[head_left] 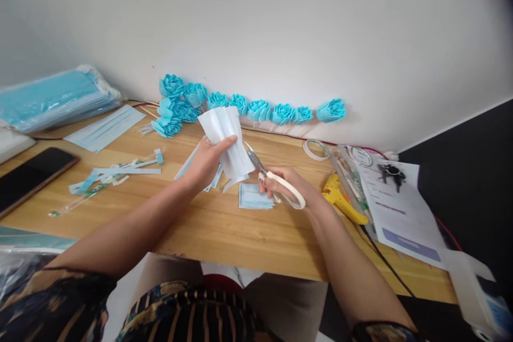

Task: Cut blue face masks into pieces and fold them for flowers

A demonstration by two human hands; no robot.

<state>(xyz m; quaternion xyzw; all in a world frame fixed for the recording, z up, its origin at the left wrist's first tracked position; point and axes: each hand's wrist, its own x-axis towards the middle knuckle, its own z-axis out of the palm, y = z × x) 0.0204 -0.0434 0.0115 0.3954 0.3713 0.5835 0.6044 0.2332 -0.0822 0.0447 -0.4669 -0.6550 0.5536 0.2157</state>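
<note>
My left hand grips a pleated white face mask, holding it upright above the wooden table. My right hand is closed through the white handles of a pair of scissors. The scissor blades point up and left and meet the mask's right edge. A small stack of cut pale blue mask pieces lies on the table just below the scissors. More cut pieces lie under my left hand.
A row of blue fabric flowers lines the wall. A pack of blue masks and a loose mask sit far left. A phone, cut strips, a yellow glue gun, tape roll and printed paper surround me.
</note>
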